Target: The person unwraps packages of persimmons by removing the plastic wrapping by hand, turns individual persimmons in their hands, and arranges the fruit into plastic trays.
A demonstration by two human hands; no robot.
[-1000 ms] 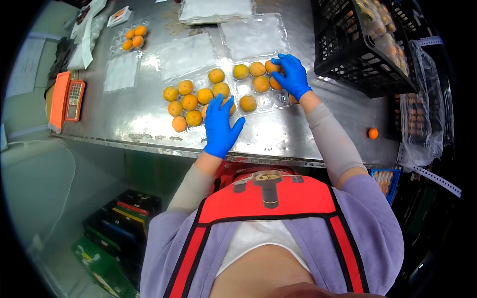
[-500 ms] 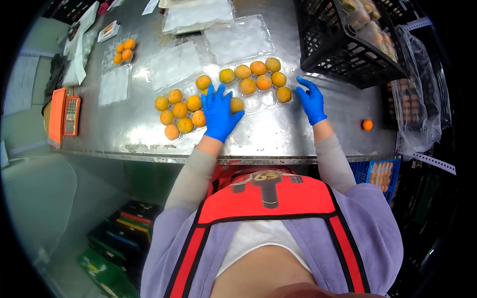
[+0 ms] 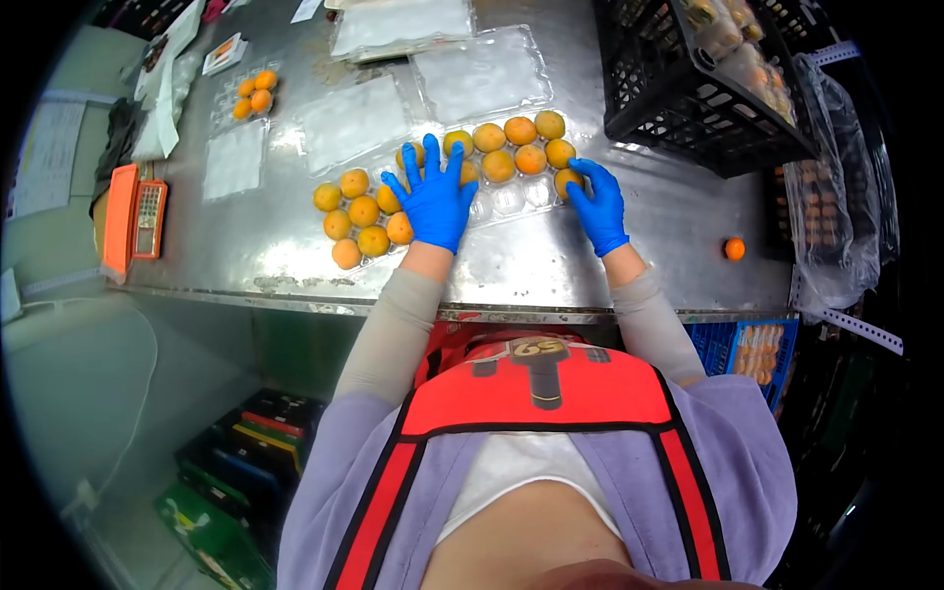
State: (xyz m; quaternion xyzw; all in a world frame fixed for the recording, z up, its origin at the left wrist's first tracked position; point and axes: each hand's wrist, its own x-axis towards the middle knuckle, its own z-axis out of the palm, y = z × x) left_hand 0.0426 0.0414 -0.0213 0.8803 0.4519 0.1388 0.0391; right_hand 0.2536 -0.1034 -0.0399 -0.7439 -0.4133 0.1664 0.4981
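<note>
Well, fruits [image 3: 499,166] — round, orange, some yellowish

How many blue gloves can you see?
2. One is on the left hand, spread over some orange fruit; the other is on the right hand, at the right end of a clear tray. No others show.

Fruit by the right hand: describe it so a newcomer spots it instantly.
On the steel table, find the black crate, then the clear tray to its lower left. Go to that tray's near right corner, beside the right hand. Your orange-yellow fruit sits there, set apart by empty cells directly to its left.
</note>
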